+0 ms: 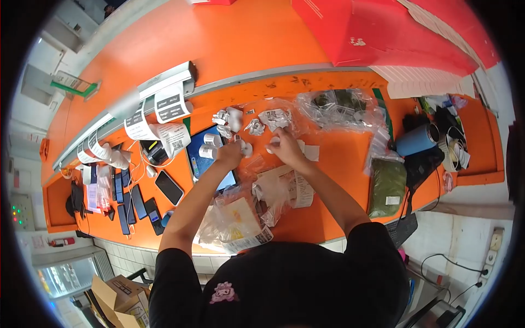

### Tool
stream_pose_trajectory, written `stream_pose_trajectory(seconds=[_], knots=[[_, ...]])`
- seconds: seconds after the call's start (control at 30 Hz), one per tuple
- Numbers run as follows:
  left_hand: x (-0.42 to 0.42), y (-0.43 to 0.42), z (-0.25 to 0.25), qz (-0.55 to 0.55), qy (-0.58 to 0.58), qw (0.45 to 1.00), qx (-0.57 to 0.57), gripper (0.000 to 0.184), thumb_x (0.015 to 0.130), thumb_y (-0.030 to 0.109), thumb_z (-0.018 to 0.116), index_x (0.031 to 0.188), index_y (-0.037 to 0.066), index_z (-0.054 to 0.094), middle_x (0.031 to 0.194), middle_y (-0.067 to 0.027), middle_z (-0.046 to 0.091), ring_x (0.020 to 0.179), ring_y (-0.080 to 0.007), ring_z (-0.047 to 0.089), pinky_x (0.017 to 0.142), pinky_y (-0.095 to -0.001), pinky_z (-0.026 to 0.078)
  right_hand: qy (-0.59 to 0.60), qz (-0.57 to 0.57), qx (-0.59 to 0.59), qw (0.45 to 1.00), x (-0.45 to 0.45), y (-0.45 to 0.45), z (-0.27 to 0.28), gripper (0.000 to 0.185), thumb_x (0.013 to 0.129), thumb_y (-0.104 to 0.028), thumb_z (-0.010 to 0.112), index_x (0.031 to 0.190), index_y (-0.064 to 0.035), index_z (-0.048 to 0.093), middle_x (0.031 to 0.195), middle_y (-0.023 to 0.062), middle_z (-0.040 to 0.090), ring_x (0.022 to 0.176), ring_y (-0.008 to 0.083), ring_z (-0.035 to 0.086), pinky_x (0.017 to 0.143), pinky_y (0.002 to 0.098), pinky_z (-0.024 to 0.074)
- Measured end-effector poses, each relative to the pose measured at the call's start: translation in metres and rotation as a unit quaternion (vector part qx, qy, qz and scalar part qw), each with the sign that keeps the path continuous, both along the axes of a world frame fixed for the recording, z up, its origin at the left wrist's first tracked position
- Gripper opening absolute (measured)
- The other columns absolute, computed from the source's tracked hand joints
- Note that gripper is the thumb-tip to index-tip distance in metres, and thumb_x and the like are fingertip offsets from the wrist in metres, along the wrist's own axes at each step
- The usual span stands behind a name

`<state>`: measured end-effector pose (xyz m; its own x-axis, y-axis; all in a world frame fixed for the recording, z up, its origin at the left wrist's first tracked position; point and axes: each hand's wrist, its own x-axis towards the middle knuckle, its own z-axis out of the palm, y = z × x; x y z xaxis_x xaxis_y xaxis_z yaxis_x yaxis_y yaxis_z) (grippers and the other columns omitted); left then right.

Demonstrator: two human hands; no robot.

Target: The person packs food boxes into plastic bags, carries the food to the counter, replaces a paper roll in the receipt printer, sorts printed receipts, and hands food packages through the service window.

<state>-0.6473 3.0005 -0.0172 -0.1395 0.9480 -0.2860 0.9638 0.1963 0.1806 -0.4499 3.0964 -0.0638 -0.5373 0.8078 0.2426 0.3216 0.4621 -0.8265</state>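
My left hand [230, 153] is closed at the middle of the orange counter, with a small white piece of paper [247, 149] at its fingertips. Across from it, my right hand [285, 145] has its fingers pinched together on another bit of white paper [271, 146]. Crumpled receipts [255, 127] lie just beyond both hands. Beside my left hand, small paper rolls [208, 151] rest on a dark blue tablet-like panel [198, 143]. Printed slips [303, 191] and clear plastic bags [229, 216] are spread below my forearms.
Several phones [169, 187] and cables lie on the left. Printed label strips [174, 102] hang from the raised ledge. On the right are a filled clear bag [342, 106], a green package [388, 186] and a blue tumbler [418, 140]. A red box [366, 33] stands above.
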Motion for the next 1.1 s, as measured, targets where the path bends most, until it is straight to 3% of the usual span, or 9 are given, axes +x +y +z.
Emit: stream_pose_trajectory(seconds=[0.17, 0.47, 0.53, 0.6, 0.67, 0.73, 0.83, 1.0, 1.1], knots=[[0.009, 0.006, 0.029, 0.076, -0.022, 0.997, -0.004, 0.040, 0.079, 0.027, 0.067, 0.107, 0.004, 0.051, 0.096, -0.0198, 0.065, 0.093, -0.0368, 0.062, 0.076, -0.0465, 0.050, -0.071, -0.032, 0.021, 0.997, 0.003, -0.009, 0.062, 0.007, 0.079, -0.003, 0.057, 0.085, -0.0018, 0.053, 0.092, 0.0150, 0.056, 0.088, 0.0365, 0.056, 0.074, 0.0421, 0.0467], [0.000, -0.026, 0.109, 0.049, -0.057, 0.995, 0.060, 0.052, 0.073, 0.036, 0.073, 0.108, 0.003, 0.054, 0.105, -0.0189, 0.062, 0.098, -0.0365, 0.060, 0.078, -0.0441, 0.049, -0.201, 0.145, 0.385, 0.889, -0.064, -0.006, 0.039, 0.028, 0.070, -0.015, 0.067, 0.097, -0.0088, 0.064, 0.106, 0.0118, 0.060, 0.100, 0.0276, 0.057, 0.085, 0.0397, 0.0447], [-0.013, -0.042, 0.109, 0.073, -0.089, 0.989, 0.095, 0.047, 0.075, 0.034, 0.071, 0.107, 0.003, 0.057, 0.102, -0.0189, 0.063, 0.098, -0.0371, 0.060, 0.078, -0.0450, 0.049, -0.354, 0.201, 0.184, 0.895, -0.074, 0.001, 0.032, 0.030, 0.069, -0.014, 0.067, 0.098, -0.0083, 0.063, 0.107, 0.0141, 0.060, 0.100, 0.0291, 0.057, 0.086, 0.0391, 0.0448], [-0.031, -0.058, 0.115, 0.107, -0.115, 0.982, 0.102, 0.039, 0.078, 0.027, 0.069, 0.105, 0.002, 0.059, 0.095, -0.0174, 0.065, 0.090, -0.0343, 0.063, 0.074, -0.0428, 0.050, -0.258, 0.150, 0.269, 0.916, -0.071, -0.009, 0.063, 0.033, 0.067, -0.006, 0.066, 0.100, -0.0071, 0.060, 0.107, 0.0166, 0.060, 0.096, 0.0298, 0.059, 0.083, 0.0395, 0.0470], [-0.059, -0.073, 0.095, 0.099, -0.303, 0.882, 0.347, 0.033, 0.078, 0.025, 0.070, 0.102, 0.004, 0.063, 0.078, -0.0195, 0.065, 0.073, -0.0383, 0.063, 0.066, -0.0423, 0.050, -0.146, 0.034, 0.152, 0.977, -0.074, -0.025, 0.110, 0.036, 0.068, -0.001, 0.067, 0.102, -0.0051, 0.055, 0.104, 0.0169, 0.060, 0.095, 0.0327, 0.060, 0.083, 0.0392, 0.0480], [-0.073, -0.086, 0.100, 0.134, -0.290, 0.898, 0.302, 0.030, 0.080, 0.024, 0.070, 0.100, 0.002, 0.064, 0.069, -0.0142, 0.065, 0.063, -0.0269, 0.064, 0.058, -0.0345, 0.049, -0.077, 0.034, 0.083, 0.993, -0.080, -0.053, 0.161, 0.037, 0.068, 0.001, 0.068, 0.102, -0.0036, 0.053, 0.101, 0.0140, 0.060, 0.095, 0.0273, 0.060, 0.082, 0.0369, 0.0485], [-0.076, -0.098, 0.131, 0.210, -0.616, 0.742, 0.156, 0.037, 0.082, 0.030, 0.070, 0.103, 0.002, 0.059, 0.076, -0.0022, 0.065, 0.067, -0.0059, 0.058, 0.054, -0.0227, 0.046, 0.029, 0.086, 0.026, 0.996, -0.099, -0.095, 0.200, 0.039, 0.071, 0.001, 0.070, 0.103, -0.0029, 0.050, 0.099, 0.0114, 0.058, 0.096, 0.0246, 0.060, 0.083, 0.0343, 0.0489], [-0.106, -0.138, 0.151, 0.157, -0.700, 0.663, 0.214, 0.037, 0.080, 0.020, 0.073, 0.110, 0.004, 0.058, 0.094, -0.0019, 0.065, 0.078, -0.0073, 0.059, 0.060, -0.0225, 0.048, 0.104, 0.162, 0.034, 0.981, -0.137, -0.149, 0.219, 0.037, 0.075, 0.000, 0.070, 0.107, -0.0019, 0.051, 0.106, 0.0099, 0.057, 0.099, 0.0218, 0.060, 0.087, 0.0323, 0.0489], [-0.128, -0.165, 0.150, 0.120, -0.736, 0.618, 0.250, 0.045, 0.074, 0.005, 0.075, 0.116, 0.006, 0.057, 0.094, -0.0015, 0.065, 0.079, -0.0069, 0.059, 0.062, -0.0227, 0.049, 0.123, 0.141, -0.126, 0.974, -0.156, -0.166, 0.214, 0.029, 0.080, 0.000, 0.068, 0.108, 0.0005, 0.062, 0.108, 0.0091, 0.061, 0.102, 0.0173, 0.058, 0.090, 0.0307, 0.0473]])
